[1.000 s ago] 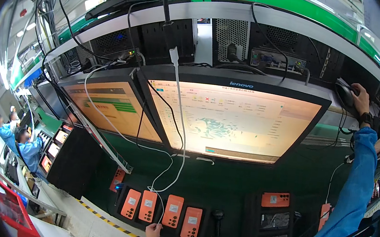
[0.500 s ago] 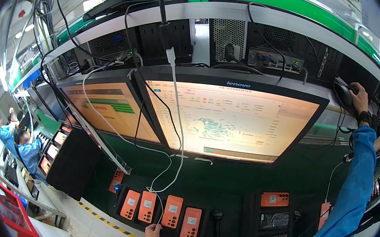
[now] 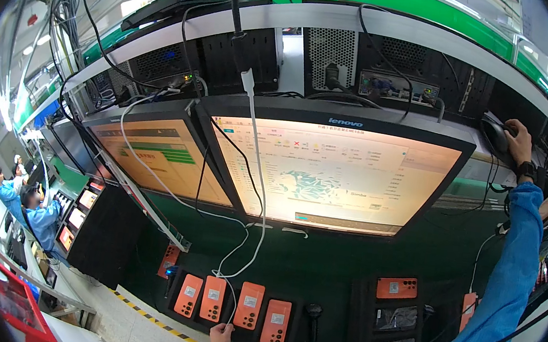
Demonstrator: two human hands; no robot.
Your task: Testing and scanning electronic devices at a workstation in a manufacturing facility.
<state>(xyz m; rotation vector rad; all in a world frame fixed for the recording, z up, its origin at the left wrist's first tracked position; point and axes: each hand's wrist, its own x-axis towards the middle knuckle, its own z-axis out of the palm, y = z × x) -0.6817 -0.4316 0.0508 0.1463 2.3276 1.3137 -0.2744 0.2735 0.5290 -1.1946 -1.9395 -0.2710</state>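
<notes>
At the lower edge, my left hand (image 3: 220,337) is closed with its fingertips pinching the end of a white charging cable (image 3: 261,226). That cable hangs down from a white plug above the monitor. Just beyond the hand, several orange smartphones (image 3: 249,305) lie in a row, backs up, each with a white label. My right arm reaches far up the right side, and my right hand (image 3: 519,141) is wrapped over a black computer mouse (image 3: 493,135) on the ledge beside the monitor. The fingertips there are partly hidden.
A lit monitor (image 3: 340,178) spans the middle, with a second screen (image 3: 162,152) to its left. A black handheld scanner (image 3: 313,319) lies right of the phones. A black tray (image 3: 361,327) holds another orange phone (image 3: 396,288) and dark wrapped pieces. Two people in blue work far left.
Nearly nothing differs: both hands keep their places on the cable and the mouse. At the far left, the people in blue have shifted slightly.
</notes>
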